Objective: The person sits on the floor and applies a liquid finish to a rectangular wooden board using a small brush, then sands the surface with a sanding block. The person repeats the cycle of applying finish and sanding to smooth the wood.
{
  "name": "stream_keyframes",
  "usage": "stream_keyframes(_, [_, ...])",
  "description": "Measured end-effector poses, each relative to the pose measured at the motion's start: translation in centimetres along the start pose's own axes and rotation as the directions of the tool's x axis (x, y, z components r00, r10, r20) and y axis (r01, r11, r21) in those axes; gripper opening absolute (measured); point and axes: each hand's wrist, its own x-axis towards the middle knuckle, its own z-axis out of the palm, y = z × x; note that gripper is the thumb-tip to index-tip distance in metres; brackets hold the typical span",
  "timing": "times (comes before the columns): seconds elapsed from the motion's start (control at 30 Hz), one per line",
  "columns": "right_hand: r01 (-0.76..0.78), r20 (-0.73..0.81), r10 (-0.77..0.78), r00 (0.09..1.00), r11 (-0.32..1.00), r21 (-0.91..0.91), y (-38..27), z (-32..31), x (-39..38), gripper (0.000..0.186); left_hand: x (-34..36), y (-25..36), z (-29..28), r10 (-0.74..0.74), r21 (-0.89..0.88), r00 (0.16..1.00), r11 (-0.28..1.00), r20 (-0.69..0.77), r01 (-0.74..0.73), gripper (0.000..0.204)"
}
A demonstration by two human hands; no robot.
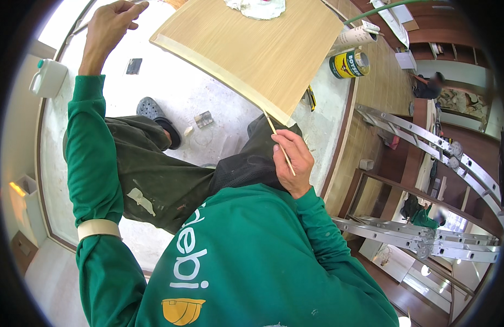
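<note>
My right hand [293, 161] pinches a thin wooden-handled brush [283, 146]. The brush's tip points at the near corner of a light wood-grain panel [252, 49], whose front edge carries a pale strip [224, 80]. I cannot tell whether the tip touches that edge. Up at the left, away from the panel, my left hand [111, 27] has its thumb and fingertips drawn together; whatever they hold, if anything, is too small to name. A cream ring like a tape roll [99, 229] circles my left sleeve. On the panel's far side lies a crumpled white cloth [257, 7].
A paint can [350, 64], a rolled sheet [358, 36] and a yellow-black utility knife [310, 98] lie right of the panel. At left stands a white jug [47, 78]. Aluminium ladders [415, 133] and two people [428, 85] are farther right. Small grey pieces [204, 119] dot the floor.
</note>
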Motion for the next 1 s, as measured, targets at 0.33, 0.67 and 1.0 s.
stream_keyframes(0.33, [-0.023,-0.011,0.023,1.0,1.0,0.022,-0.4,-0.6,-0.4,0.026,-0.2,-0.2,0.1,0.032,0.028,0.999,0.999,-0.023,-0.031,0.057])
stream_keyframes(0.67, [-0.127,-0.015,0.126,0.992,0.991,-0.05,0.5,-3.2,-2.5,0.025,-0.3,-0.9,0.0,0.014,0.086,1.0,0.996,-0.006,-0.014,0.059])
stream_keyframes(1.0, [-0.359,-0.038,0.39,0.92,0.878,0.316,1.3,-2.1,-2.4,0.021,0.0,-0.3,0.2,-0.01,0.071,1.0,0.997,0.008,0.009,0.058])
